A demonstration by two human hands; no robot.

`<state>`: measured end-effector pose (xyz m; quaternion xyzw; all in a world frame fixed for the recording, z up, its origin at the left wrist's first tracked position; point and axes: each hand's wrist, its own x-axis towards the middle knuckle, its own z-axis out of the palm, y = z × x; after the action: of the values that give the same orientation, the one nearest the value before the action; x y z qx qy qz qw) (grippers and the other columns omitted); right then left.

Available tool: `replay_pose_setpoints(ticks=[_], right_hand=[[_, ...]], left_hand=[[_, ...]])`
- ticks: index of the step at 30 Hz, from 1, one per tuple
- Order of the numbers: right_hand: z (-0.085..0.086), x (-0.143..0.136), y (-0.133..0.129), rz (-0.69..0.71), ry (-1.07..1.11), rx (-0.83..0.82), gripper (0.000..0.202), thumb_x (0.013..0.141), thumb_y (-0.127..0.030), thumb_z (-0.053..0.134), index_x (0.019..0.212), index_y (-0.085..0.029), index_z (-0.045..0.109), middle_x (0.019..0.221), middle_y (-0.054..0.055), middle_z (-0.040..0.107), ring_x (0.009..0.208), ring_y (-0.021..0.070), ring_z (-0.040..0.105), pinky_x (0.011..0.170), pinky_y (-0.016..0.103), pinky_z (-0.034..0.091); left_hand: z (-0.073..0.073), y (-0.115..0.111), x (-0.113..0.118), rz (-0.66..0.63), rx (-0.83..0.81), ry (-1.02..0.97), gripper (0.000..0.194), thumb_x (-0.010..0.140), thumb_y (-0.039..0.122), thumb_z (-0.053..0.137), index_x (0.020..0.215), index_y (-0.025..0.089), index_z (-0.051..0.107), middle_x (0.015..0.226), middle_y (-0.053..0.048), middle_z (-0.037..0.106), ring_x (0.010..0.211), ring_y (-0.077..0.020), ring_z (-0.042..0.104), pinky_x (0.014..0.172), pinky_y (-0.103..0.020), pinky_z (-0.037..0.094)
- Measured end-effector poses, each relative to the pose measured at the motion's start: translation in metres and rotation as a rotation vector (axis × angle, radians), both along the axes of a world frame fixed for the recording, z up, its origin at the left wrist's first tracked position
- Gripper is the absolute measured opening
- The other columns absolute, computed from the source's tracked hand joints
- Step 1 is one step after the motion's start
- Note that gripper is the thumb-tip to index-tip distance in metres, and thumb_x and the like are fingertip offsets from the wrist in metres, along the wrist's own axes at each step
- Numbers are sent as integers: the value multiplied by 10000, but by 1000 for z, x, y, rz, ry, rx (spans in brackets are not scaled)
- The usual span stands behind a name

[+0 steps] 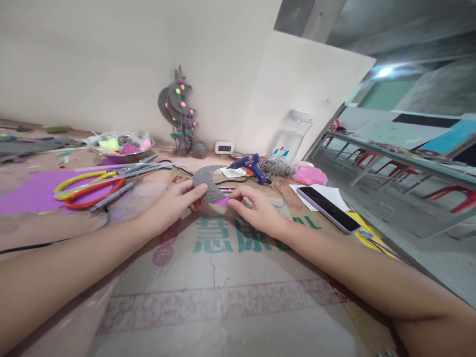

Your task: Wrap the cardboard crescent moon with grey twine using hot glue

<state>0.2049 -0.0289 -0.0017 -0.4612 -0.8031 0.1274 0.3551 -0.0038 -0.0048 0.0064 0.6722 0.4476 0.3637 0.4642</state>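
A grey yarn-wrapped crescent (206, 182) is held up over the cardboard near the middle of the table. My left hand (186, 195) grips its left side, thumb in front and fingers behind. At its lower right tip, my right hand (250, 203) pinches a part where a bit of purple (222, 202) shows; whether that is bare crescent or a separate piece I cannot tell. Just behind the crescent lies a blue hot glue gun (250, 166) with a small red light lit. Loose grey yarn (277, 168) is heaped beside the glue gun.
Scissors with yellow and red handles (94, 188) lie on purple sheets (26, 191) at left, near a metal bowl (122, 152). Along the wall stand a decorated grey hanging ornament (181, 111), a white timer (224, 148) and a plastic bottle (290, 139). A phone (329, 208) lies at right.
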Motion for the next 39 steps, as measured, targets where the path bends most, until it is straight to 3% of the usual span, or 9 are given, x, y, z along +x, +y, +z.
replay_pose_setpoints(ticks=[3,5,7,13,25,30,33,39], right_hand=[[2,-1,-1,-7,32,-23,162,834,-312,533,760,-176,583,742,4,599,700,124,537,670,244,422],[4,-2,-2,-17,60,-78,165,832,-310,529,763,-173,588,719,-2,590,664,115,519,640,236,415],[4,-2,-1,-20,92,-171,185,833,-328,525,767,-166,585,677,-13,562,609,102,485,585,223,394],[-1,2,4,21,211,-381,255,828,-414,522,799,-163,559,611,-40,481,521,81,415,486,203,336],[2,0,3,27,88,-315,240,828,-387,527,746,-167,576,643,-23,521,576,94,443,567,222,362],[2,0,3,10,97,-296,239,833,-392,522,757,-172,576,632,-28,507,567,95,441,549,219,357],[1,0,3,-48,122,-247,237,846,-399,502,792,-175,553,662,-23,526,582,101,456,550,219,368],[1,-1,-4,-66,-74,71,201,884,-348,463,801,-181,538,694,-3,555,628,115,483,600,238,380]], left_hand=[[-2,2,0,-46,40,-70,306,801,422,561,925,144,593,661,4,592,559,-113,527,501,-202,404],[-3,3,1,-38,16,-129,486,806,388,567,1217,146,475,765,-10,619,635,-126,572,580,-223,452],[-5,3,1,-16,-20,-146,612,816,368,554,1348,154,338,815,-16,616,658,-125,584,623,-242,470],[-8,4,-1,-125,78,24,473,772,354,599,1197,159,531,896,-49,644,780,-162,602,687,-275,480],[-17,8,-2,-92,149,66,323,720,392,646,951,190,546,750,1,622,696,-171,597,610,-269,446],[-19,9,-1,-117,146,2,402,741,364,629,1085,187,519,871,-24,626,768,-171,603,677,-290,472],[-18,9,2,-99,112,-74,589,736,341,632,1257,171,417,1038,-68,585,796,-161,599,712,-308,493],[-17,9,4,-117,33,-91,476,837,427,496,1213,136,501,989,-82,628,741,-142,595,729,-309,494]])
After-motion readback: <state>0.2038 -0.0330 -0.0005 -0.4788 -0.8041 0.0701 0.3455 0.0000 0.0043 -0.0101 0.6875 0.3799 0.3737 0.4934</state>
